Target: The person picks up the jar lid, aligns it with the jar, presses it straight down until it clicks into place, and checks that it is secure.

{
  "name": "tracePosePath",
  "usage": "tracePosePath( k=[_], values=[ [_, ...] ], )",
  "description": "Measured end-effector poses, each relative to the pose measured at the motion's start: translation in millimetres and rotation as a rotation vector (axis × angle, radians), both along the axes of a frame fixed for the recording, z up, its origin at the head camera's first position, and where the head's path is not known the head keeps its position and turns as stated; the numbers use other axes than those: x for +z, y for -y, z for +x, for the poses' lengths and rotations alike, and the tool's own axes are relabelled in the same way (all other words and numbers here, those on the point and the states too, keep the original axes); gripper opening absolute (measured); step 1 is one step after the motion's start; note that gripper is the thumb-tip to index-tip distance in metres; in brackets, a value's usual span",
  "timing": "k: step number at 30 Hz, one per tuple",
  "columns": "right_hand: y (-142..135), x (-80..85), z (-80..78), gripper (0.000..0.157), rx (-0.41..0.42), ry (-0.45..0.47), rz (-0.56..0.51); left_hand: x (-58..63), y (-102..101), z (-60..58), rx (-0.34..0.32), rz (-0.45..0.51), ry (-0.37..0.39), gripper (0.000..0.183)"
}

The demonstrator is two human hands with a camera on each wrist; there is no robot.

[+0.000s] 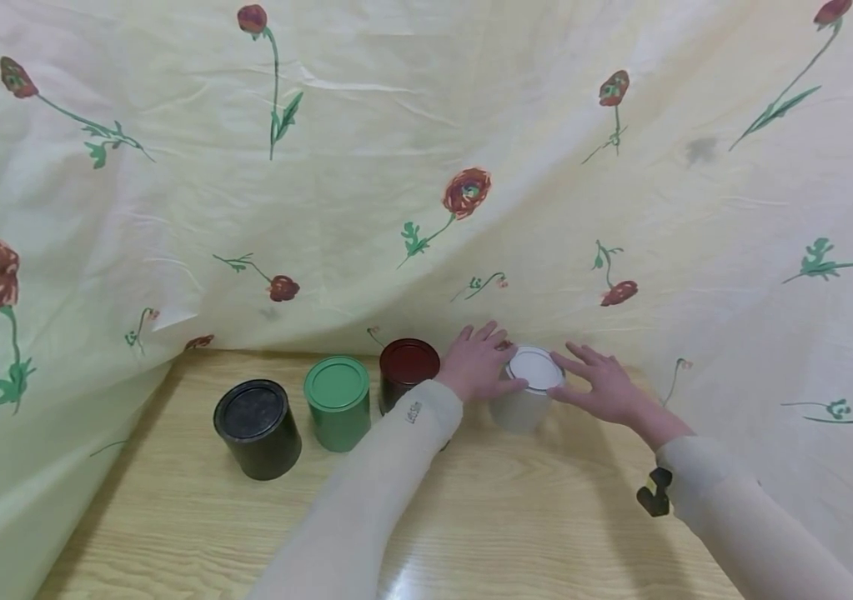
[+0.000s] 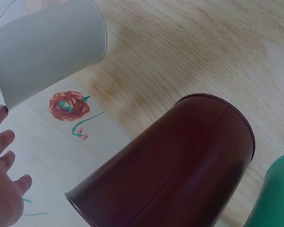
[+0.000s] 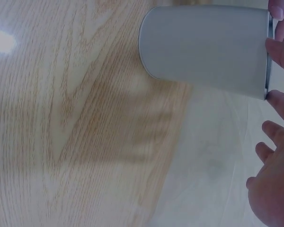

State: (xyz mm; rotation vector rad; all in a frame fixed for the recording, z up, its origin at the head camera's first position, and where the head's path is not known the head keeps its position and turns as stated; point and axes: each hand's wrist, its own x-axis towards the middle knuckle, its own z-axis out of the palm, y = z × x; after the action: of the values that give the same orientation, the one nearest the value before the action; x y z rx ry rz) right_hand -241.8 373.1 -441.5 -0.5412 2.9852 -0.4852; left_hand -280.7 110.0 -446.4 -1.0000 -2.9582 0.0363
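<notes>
A white can (image 1: 519, 411) with a round lid (image 1: 535, 367) stands upright near the back of the wooden table. From the left, my left hand (image 1: 477, 367) touches its top rim with the thumb and forefinger, the other fingers spread. On the opposite side, my right hand (image 1: 604, 387) has its thumb and forefinger at the same rim, remaining fingers fanned out. The right wrist view shows fingertips (image 3: 277, 97) along the edge of the can's top. Just left of the left hand is a dark red can (image 1: 408, 363), partly hidden behind the left forearm.
A green can (image 1: 338, 407) and a black can (image 1: 257, 429) stand further left, both with lids on. Behind the table (image 1: 546, 517) hangs a pale flowered cloth (image 1: 366, 183), which also closes off both sides.
</notes>
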Motion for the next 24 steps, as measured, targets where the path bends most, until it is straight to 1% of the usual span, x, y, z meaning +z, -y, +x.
tracePosePath(
  k=[3,6,12,14,16,19,24],
  values=[
    [5,5.2,3.0,0.076,-0.002,0.006,0.001,0.0,0,0.6,0.003,0.0,-0.004,0.077],
    [4,4.5,3.1,0.076,-0.001,-0.005,-0.011,-0.4,-2,1.0,0.0,0.002,-0.005,0.076],
    [3,2.5,1.1,0.072,0.028,-0.088,-0.067,-2.8,-6,0.4,-0.003,0.023,-0.007,0.076],
    [5,5.1,1.2,0.07,0.038,-0.103,-0.065,-3.9,-7,-0.5,0.004,0.024,-0.005,0.076],
    [9,9.6,2.2,0.068,0.045,-0.097,-0.059,-4.9,-8,-1.2,0.013,0.026,0.001,0.076],
    [13,12.0,2.2,0.066,0.057,-0.105,-0.049,-5.3,-9,-1.4,0.027,0.034,0.009,0.075],
    [12,5.1,-1.9,0.066,0.062,-0.11,-0.039,-5.5,-12,-1.7,0.04,0.04,0.022,0.074]
  ],
)
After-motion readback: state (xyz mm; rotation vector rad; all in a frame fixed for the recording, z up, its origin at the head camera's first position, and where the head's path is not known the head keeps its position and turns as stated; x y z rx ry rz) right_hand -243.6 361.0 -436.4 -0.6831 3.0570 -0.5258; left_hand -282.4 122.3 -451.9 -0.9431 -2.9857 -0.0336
